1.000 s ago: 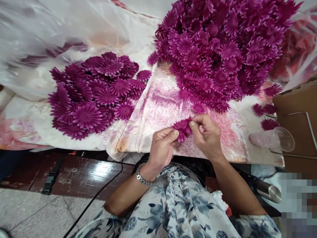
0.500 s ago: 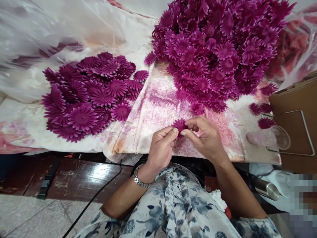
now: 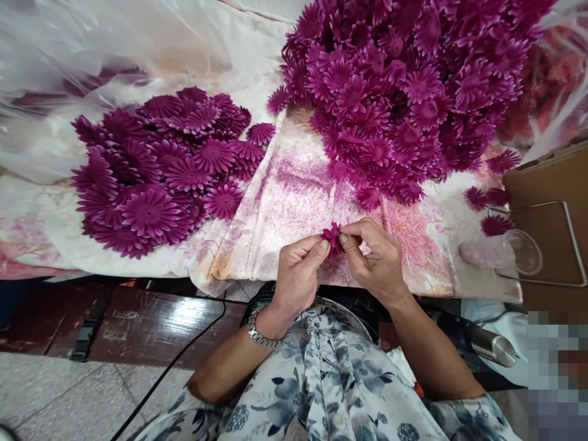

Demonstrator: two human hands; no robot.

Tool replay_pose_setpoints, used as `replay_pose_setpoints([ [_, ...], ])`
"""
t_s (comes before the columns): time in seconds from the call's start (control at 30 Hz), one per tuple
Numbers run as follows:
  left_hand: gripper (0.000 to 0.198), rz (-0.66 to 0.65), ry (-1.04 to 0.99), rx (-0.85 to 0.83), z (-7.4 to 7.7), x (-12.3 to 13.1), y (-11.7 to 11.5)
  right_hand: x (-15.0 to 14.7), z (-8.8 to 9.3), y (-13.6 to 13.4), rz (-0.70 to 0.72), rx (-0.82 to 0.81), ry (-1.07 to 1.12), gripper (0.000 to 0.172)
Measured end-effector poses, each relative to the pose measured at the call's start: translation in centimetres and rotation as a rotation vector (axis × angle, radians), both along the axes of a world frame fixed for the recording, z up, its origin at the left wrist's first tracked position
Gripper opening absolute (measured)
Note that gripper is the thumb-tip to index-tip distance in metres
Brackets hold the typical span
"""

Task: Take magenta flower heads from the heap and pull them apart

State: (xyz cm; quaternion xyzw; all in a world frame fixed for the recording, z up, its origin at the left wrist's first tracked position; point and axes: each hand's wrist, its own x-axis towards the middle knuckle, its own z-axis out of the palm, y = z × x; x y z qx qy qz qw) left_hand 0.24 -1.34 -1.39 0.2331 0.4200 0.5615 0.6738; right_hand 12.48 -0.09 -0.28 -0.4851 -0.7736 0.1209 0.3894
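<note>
One patterned shirt [image 3: 321, 380] is nearest me, then the watch [image 3: 263, 327] on my left wrist. Past that, the fingers of my left hand [image 3: 297, 272] and right hand [image 3: 377, 260] are closed on a purple flower [image 3: 331, 237], pinching it from either side with its petals bunched, over the near part of the cloth-covered worktop [image 3: 289, 229]. To my right, a clear cup [image 3: 487, 254] lies on its side by a cardboard box [image 3: 544, 239]. Further out, a low pile [image 3: 151, 177] of flowers spreads at left, a taller heap [image 3: 404, 92] rises at right, and clear plastic [image 3: 114, 43] lies behind the low pile.
</note>
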Motion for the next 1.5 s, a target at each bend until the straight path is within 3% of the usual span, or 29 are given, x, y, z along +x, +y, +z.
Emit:
replay_pose_setpoints([
  [0.13,0.030,0.064,0.010,-0.017,-0.1,-0.2,0.1,0.1,0.2,0.1,0.044,-0.077,-0.028,0.004],
  [0.3,0.031,-0.037,-0.044,-0.059,-0.3,-0.3,-0.2,0.5,0.0,0.7,0.069,-0.133,0.099,0.017],
  [0.57,0.027,0.047,-0.089,-0.091,-0.2,-0.2,0.0,0.2,0.1,0.1,0.086,-0.012,-0.021,0.011],
  [0.63,0.025,0.058,-0.105,-0.106,0.0,-0.4,0.1,1.1,0.3,0.8,0.017,0.010,-0.003,0.010],
  [0.8,0.020,0.065,-0.156,-0.130,0.5,-1.0,0.4,4.5,1.5,3.7,-0.407,0.175,-0.204,0.010],
  [0.87,0.019,0.060,-0.166,-0.129,0.7,-1.0,0.4,4.4,1.9,3.8,-0.362,0.132,-0.253,0.015],
  [1.0,0.024,0.017,-0.172,-0.096,0.7,-0.7,0.2,1.6,1.7,2.0,0.009,-0.056,-0.103,0.010],
  [1.07,0.027,-0.001,-0.169,-0.091,0.6,-0.6,0.1,0.4,1.1,1.3,0.095,-0.133,-0.022,0.011],
  [1.17,0.026,-0.023,-0.157,-0.097,0.4,-0.6,-0.1,-0.4,0.5,0.9,0.108,-0.167,0.059,0.012],
  [1.37,0.032,0.044,-0.077,-0.061,0.2,-0.8,-0.2,-0.1,0.7,1.0,0.087,-0.057,0.008,0.009],
  [1.43,0.036,0.066,-0.077,-0.047,0.3,-0.9,-0.1,1.0,0.8,1.7,-0.006,-0.032,0.003,0.008],
  [1.5,0.037,0.072,-0.095,-0.055,0.4,-1.0,0.0,2.5,1.0,2.8,-0.188,0.055,-0.059,0.008],
])
